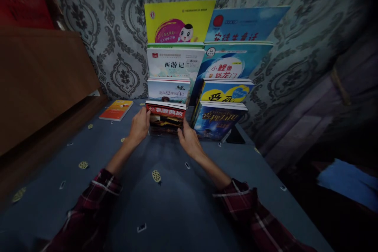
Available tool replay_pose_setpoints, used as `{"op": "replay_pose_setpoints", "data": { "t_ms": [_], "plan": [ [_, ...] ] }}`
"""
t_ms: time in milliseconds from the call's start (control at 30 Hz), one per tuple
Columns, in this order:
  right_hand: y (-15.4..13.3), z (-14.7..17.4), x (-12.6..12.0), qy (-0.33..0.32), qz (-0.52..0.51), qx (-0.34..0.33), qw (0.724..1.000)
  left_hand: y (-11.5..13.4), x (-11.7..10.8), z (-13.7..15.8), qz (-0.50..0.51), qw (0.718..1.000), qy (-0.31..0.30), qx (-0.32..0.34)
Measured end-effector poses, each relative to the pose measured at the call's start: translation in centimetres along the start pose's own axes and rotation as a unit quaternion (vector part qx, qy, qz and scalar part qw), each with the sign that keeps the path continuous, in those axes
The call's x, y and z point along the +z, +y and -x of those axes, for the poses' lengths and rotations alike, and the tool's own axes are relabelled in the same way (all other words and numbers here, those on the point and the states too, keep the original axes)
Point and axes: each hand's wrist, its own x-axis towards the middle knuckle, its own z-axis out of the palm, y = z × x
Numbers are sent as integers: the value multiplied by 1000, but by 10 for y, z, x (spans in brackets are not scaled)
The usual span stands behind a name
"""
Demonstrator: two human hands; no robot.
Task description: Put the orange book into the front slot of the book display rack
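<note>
In the head view a red and dark book (167, 112) with white lettering stands upright in the lowest row on the left. My left hand (139, 126) grips its left edge, and my right hand (189, 138) is closed on its right edge. Right behind it rises a pale blue-white book (168, 91). Beside my right hand, a dark blue book (218, 122) leads the right-hand column. The book rack itself is mostly hidden by the books.
Taller books, among them a yellow-green one (177, 15) and a blue one (245, 23), stand in rising rows against the patterned wall (118, 47). An orange book (116, 109) lies flat on the dark blue cloth (124, 197). A wooden cabinet (44, 82) is at left.
</note>
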Motion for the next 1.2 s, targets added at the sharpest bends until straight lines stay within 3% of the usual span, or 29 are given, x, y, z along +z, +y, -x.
{"op": "replay_pose_setpoints", "data": {
  "t_ms": [500,700,867,1200],
  "plan": [
    [9,-3,1,11,-2,-23,1000,0,4,-1,-14,1000,12,-6],
    [6,-3,0,1,7,-2,1000,2,3,0,-16,1000,7,-14],
    [7,-2,0,-4,0,-13,1000,-1,1,0,2,1000,8,10],
    [15,-1,2,20,-31,-38,999,-7,-11,-3,9,999,-36,34]
  ]
}}
